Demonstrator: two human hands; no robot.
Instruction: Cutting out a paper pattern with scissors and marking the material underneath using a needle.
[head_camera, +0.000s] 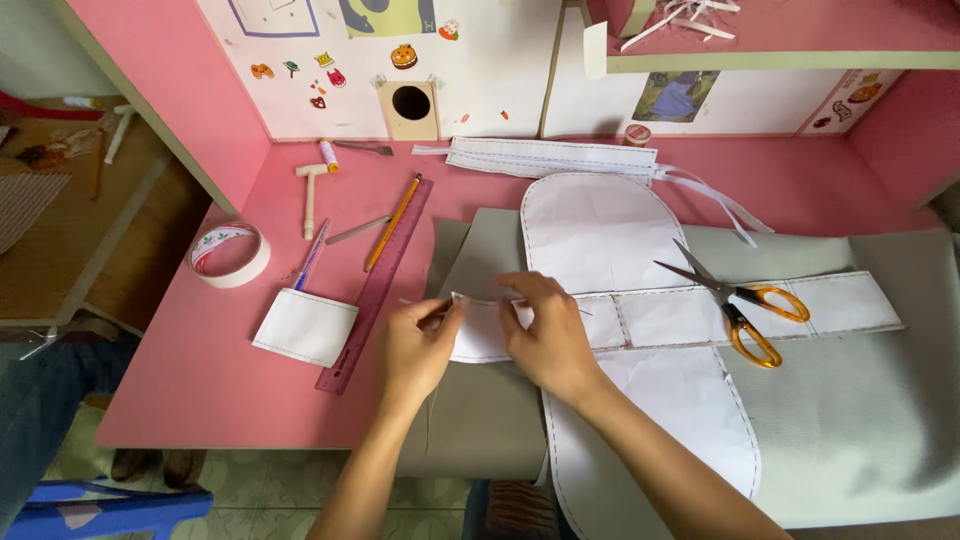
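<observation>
A white paper pattern (600, 230) shaped like a cross with rounded ends lies on a sheet of grey fabric (860, 400) on the pink table. My left hand (415, 345) pinches the left end of the pattern's side strip (480, 335), and a thin pin seems to sit between its fingers. My right hand (548, 335) presses flat on the same strip just to the right, fingers spread, holding the paper down on the fabric. Orange-handled scissors (740, 300) lie open on the pattern's right arm, clear of both hands.
Left of the fabric lie a purple ruler (375, 290), a yellow pencil (393, 223), a pen (310, 258), a small white paper piece (305, 326), a roll of tape (230, 255) and a small wooden hammer (310, 190). More white pattern strips (550, 157) rest by the back wall.
</observation>
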